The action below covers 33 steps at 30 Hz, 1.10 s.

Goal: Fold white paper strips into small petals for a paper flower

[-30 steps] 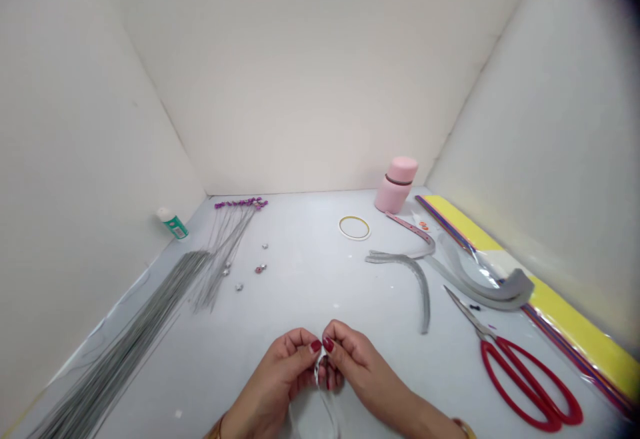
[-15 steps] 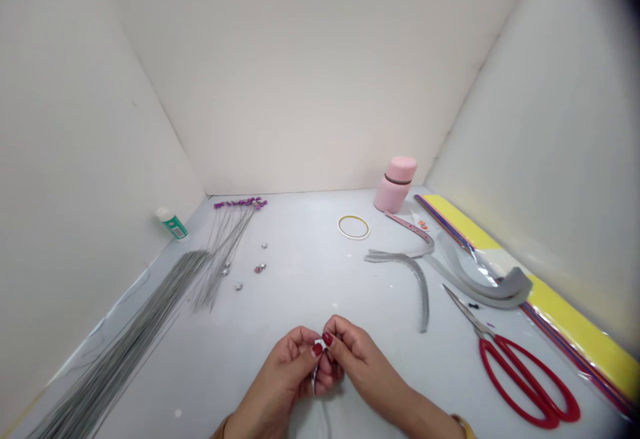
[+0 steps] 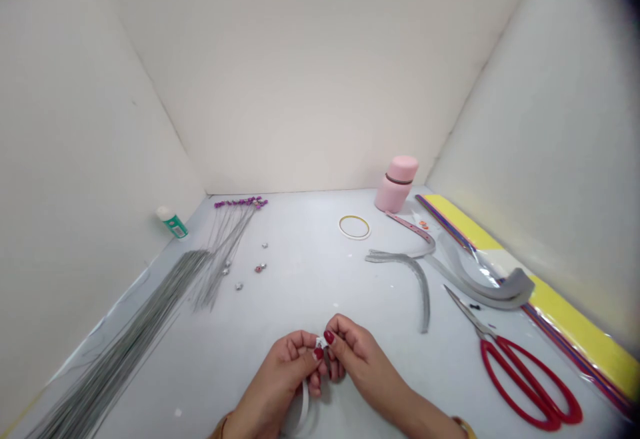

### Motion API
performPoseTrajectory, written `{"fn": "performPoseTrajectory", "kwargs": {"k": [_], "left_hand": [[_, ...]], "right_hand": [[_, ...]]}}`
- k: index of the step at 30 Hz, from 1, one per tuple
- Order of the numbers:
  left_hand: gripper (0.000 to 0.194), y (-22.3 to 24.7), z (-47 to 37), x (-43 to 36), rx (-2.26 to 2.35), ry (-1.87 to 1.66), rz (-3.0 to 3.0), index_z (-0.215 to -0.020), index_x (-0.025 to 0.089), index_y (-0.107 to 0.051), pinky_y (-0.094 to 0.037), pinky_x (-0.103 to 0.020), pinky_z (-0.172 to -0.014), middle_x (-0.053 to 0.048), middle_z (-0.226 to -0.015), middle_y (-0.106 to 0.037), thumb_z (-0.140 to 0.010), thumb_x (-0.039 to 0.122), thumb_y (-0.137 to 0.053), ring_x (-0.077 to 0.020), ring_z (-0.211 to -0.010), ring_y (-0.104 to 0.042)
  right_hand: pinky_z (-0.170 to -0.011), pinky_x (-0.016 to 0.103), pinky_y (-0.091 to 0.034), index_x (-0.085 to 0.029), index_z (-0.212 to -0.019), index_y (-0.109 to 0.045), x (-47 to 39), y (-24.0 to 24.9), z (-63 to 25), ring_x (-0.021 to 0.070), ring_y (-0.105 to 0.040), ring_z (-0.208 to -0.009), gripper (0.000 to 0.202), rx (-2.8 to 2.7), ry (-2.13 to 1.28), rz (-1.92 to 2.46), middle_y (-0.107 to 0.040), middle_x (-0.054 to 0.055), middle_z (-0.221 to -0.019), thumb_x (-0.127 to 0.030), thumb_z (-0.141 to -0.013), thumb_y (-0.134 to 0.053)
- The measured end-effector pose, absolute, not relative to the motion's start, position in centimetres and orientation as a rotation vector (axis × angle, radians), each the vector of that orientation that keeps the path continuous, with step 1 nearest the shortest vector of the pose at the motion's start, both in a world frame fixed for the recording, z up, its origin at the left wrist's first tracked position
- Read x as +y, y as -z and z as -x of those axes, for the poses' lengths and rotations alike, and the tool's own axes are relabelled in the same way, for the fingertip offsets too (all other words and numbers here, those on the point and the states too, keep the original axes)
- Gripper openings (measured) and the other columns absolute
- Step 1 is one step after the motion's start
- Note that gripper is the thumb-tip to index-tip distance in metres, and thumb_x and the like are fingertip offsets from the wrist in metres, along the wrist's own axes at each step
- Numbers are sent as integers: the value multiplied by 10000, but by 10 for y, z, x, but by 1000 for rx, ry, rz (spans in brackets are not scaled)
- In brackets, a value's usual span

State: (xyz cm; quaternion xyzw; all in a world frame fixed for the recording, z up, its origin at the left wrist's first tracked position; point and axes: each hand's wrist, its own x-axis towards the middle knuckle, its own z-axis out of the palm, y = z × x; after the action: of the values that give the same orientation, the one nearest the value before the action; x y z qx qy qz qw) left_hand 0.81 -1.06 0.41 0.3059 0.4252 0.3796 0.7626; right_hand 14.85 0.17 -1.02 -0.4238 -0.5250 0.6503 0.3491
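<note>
Low in the middle, both of my hands meet over a narrow paper strip (image 3: 305,399), white on the side that shows. Its folded end (image 3: 321,342) is pinched between my fingertips, and the loose tail curves down below the hands. My left hand (image 3: 289,366) grips the fold between thumb and fingers. From the other side my right hand (image 3: 353,352) pinches the same end, thumb on top. Part of the fold is hidden behind the fingers. Beyond the hands, to the left, lie several small silver folded paper stars (image 3: 239,286), one of them reddish (image 3: 259,269).
Thin grey wires (image 3: 135,332) and purple-tipped stems (image 3: 240,209) lie left, near a green-and-white glue bottle (image 3: 173,223). A tape roll (image 3: 340,228), pink flask (image 3: 393,192) and grey strips (image 3: 423,286) lie beyond. Red-handled scissors (image 3: 520,372) and yellow packaged sheets (image 3: 570,316) are right.
My fingers have shifted slightly around the folded end. The strip's tail has swung to the left and now shows its white side. Things on the table stay put.
</note>
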Motion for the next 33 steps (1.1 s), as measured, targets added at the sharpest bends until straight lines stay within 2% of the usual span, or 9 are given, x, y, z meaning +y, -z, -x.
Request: {"fn": "performPoseTrajectory", "kwargs": {"k": [4, 8, 10, 12, 14, 16, 21, 25, 33], "left_hand": [[29, -3, -5, -12, 865, -817, -534, -726, 103, -568, -385, -189, -550, -77, -676, -661, -706, 86, -580, -96, -565, -559], [56, 1, -7, -16, 881, -821, -511, -680, 133, -519, -398, -197, -558, -55, -656, -650, -717, 110, -554, -100, -563, -563], [82, 2, -9, -17, 916, -828, -557, -655, 142, -502, -360, -167, -454, -17, -608, -603, -733, 149, -527, -67, -453, -485], [105, 3, -10, -18, 980, -808, -624, -667, 152, -497, -242, -143, -340, 30, -555, -524, -755, 208, -513, -36, -359, -342], [151, 3, -10, -18, 1026, -778, -694, -703, 162, -497, -154, -146, -308, 61, -530, -458, -771, 294, -528, -27, -337, -239], [218, 3, -10, -17, 1038, -769, -765, -721, 166, -499, -144, -153, -310, 73, -520, -432, -763, 372, -553, -23, -335, -212], [329, 2, -10, -15, 1110, -803, -888, -622, 169, -484, -134, -178, -313, 79, -445, -410, -724, 468, -576, -29, -312, -217], [342, 2, -7, -14, 1196, -837, -940, -573, 163, -496, -153, -191, -352, 82, -405, -380, -727, 457, -579, -43, -331, -234], [333, 6, -5, -14, 1228, -901, -909, -553, 155, -501, -178, -197, -400, 68, -437, -414, -715, 427, -604, -58, -376, -257]], "right_hand": [[-488, 201, -353, -187, -719, -427, 0, 11, -148, 90, -462, -478, 245, -1334, -1690, 1072, -492, -57, -533, -391, -856, -432], [-484, 204, -358, -192, -732, -420, -1, 9, -148, 96, -480, -479, 258, -1315, -1761, 1036, -480, -62, -525, -419, -855, -419], [-480, 201, -351, -187, -711, -429, 0, 9, -148, 90, -461, -473, 279, -1347, -1726, 1067, -461, -63, -521, -433, -841, -439], [-473, 199, -343, -182, -692, -434, 1, 8, -148, 83, -439, -461, 296, -1362, -1689, 1098, -449, -63, -527, -443, -830, -455], [-462, 199, -340, -182, -686, -428, 2, 9, -148, 80, -430, -449, 304, -1343, -1679, 1109, -442, -65, -529, -451, -825, -457], [-460, 200, -341, -184, -691, -422, 3, 10, -148, 81, -433, -445, 308, -1317, -1680, 1114, -448, -65, -524, -459, -826, -449], [-469, 204, -349, -184, -703, -426, 4, 11, -149, 84, -448, -457, 308, -1274, -1701, 1090, -460, -62, -544, -467, -819, -458], [-467, 202, -347, -174, -711, -441, 3, 10, -148, 76, -441, -455, 292, -1279, -1704, 1085, -451, -62, -560, -443, -823, -467], [-490, 205, -359, -176, -723, -468, 1, 10, -149, 84, -460, -481, 260, -1379, -1628, 1102, -462, -53, -574, -411, -835, -462]]}}
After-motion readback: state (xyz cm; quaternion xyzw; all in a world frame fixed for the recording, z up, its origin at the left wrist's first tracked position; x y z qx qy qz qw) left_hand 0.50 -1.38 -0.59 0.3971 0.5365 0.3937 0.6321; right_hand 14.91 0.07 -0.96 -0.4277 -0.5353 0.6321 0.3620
